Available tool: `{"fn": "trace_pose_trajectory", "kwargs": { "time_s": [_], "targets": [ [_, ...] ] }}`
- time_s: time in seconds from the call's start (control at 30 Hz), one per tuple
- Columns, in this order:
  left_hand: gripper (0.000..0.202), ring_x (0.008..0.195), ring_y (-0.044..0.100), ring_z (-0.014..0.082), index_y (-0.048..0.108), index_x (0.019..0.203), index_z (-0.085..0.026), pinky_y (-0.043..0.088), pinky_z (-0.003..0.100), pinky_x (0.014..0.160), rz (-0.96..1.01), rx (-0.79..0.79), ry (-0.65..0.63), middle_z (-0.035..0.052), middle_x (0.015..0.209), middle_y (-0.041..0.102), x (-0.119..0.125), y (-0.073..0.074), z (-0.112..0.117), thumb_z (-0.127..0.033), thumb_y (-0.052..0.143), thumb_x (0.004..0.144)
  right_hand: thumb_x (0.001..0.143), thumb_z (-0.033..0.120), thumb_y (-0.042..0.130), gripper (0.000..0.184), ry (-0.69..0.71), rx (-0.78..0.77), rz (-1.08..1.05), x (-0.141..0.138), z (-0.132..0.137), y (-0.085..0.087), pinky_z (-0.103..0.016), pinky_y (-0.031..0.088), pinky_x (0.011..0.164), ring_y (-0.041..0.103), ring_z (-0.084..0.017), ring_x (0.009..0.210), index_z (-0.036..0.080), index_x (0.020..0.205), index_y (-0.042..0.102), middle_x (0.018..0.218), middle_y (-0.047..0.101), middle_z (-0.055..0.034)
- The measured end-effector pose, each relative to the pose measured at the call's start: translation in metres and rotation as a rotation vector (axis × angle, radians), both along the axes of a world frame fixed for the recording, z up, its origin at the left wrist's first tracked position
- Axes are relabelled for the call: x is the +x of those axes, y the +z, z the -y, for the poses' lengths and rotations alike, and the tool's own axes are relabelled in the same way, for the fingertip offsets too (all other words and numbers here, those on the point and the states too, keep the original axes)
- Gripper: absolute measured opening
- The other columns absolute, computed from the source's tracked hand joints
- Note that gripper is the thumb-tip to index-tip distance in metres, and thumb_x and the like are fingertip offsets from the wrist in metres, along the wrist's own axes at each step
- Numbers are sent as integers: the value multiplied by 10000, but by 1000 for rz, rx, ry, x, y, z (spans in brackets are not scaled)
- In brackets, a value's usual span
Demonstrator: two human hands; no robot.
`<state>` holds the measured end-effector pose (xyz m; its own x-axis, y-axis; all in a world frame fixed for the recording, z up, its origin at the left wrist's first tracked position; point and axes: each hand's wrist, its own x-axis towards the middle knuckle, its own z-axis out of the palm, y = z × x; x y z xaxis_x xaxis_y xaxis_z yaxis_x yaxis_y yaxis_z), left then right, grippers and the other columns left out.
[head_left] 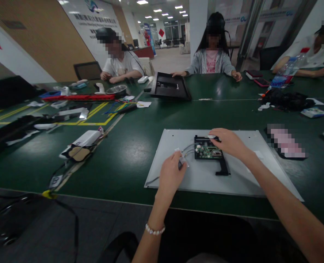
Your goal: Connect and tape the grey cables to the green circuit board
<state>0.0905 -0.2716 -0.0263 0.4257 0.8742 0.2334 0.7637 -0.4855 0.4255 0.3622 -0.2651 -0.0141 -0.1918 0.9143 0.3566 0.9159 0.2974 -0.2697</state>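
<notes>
A white flat panel (172, 140) lies on the green table in front of me. On it sits a black bracket (222, 168) that frames a green circuit board (205, 151). Grey cables (189, 147) run from the board's left side to my left hand (172, 168). Its fingers are closed on the cables, with a bit of clear film and a dark piece by the fingertips. My right hand (229, 143) is bent over the bracket's upper right corner, fingers closed. A small white piece (211, 136) shows at its fingertips; what they grip is partly hidden.
To the right lies a pink phone-like object (286, 142). A wrapped white pack (82, 144) with cables sits to the left. Across the table a person holds a black tilted casing (170, 87); two other people sit nearby. A bottle (285, 75) stands at the far right.
</notes>
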Motion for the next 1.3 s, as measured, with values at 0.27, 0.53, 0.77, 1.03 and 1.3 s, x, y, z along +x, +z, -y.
{"fn": "trace_pose_trajectory", "kwargs": {
  "time_s": [0.27, 0.53, 0.77, 1.03, 1.3],
  "targets": [
    [187, 1162, 600, 255, 654, 1018, -177, 458, 411, 1043, -60, 33, -34, 115, 1276, 614, 2, 24, -9, -155, 608, 838, 887, 234, 588, 203, -6, -105, 46, 23, -19, -18, -397, 501, 950, 662, -256, 1058, 166, 1021, 725, 1091, 735, -101],
    [235, 1250, 530, 281, 631, 1095, -175, 414, 479, 1073, -55, 66, -78, 126, 1328, 576, 33, 50, -21, -186, 587, 865, 904, 177, 538, 228, -25, -102, 71, 21, -24, -14, -389, 502, 917, 674, -245, 1020, 208, 975, 752, 1049, 751, -59],
    [587, 1331, 446, 355, 485, 1319, -124, 407, 514, 1069, -145, -56, -290, 203, 1424, 473, 64, 48, -39, -290, 684, 792, 942, 203, 500, 253, -50, -69, 68, -1, -35, -2, -352, 492, 890, 659, -239, 1032, 184, 1035, 734, 1093, 735, -80],
    [613, 1344, 454, 282, 433, 1360, -124, 399, 439, 1099, 44, -160, -343, 187, 1418, 493, 67, 17, -68, -326, 639, 819, 921, 148, 520, 218, 8, -119, 62, -18, -43, -11, -295, 465, 876, 651, -203, 977, 174, 951, 735, 985, 729, -91],
    [631, 1365, 435, 282, 417, 1391, -103, 378, 427, 1120, 84, -139, -298, 196, 1450, 465, 62, 7, -73, -294, 629, 829, 914, 186, 552, 204, 48, -116, -26, -17, -42, -14, -337, 478, 914, 645, -225, 1032, 154, 1020, 724, 1045, 723, -111]
  ]
}}
